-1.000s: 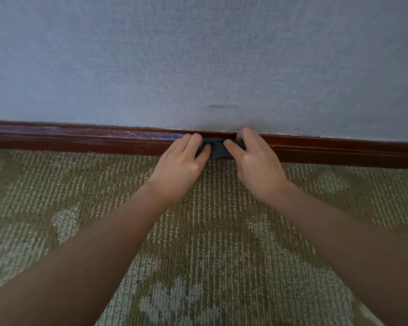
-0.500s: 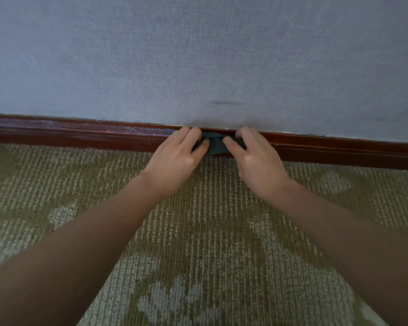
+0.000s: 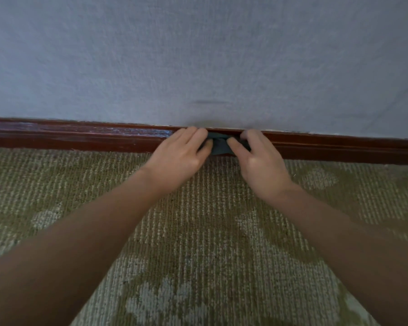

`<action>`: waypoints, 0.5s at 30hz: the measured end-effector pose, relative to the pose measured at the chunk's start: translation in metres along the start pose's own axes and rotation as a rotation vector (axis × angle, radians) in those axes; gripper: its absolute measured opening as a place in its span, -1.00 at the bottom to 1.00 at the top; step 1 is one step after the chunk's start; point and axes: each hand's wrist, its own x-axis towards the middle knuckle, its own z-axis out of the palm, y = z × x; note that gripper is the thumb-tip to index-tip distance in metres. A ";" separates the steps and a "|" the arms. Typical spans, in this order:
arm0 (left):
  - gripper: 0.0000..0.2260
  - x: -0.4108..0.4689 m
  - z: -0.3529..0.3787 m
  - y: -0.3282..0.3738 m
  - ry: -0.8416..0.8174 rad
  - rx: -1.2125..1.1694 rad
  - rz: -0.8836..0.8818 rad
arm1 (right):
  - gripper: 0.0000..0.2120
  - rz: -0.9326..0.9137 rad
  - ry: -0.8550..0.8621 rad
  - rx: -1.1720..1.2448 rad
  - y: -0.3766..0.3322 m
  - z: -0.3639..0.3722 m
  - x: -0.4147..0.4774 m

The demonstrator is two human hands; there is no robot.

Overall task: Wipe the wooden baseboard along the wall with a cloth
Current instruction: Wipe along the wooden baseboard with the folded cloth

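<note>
Left hand [image 3: 179, 156] and right hand [image 3: 257, 161] both pinching a small dark cloth [image 3: 219, 145], pressed on the baseboard [image 3: 80, 138] between them. Soft, light, apt to bunch; best gripped flat at both ends.

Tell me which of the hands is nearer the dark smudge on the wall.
Left, narrowly. The dark smudge sits above the gap between them; the left hand reaches the baseboard just below-left of it, while the right hand lies further off, below-right. Both hold the cloth.
</note>
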 end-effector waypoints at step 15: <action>-0.70 -0.013 0.001 -0.011 0.015 0.096 0.055 | -0.62 -0.165 0.042 -0.027 -0.003 0.007 0.012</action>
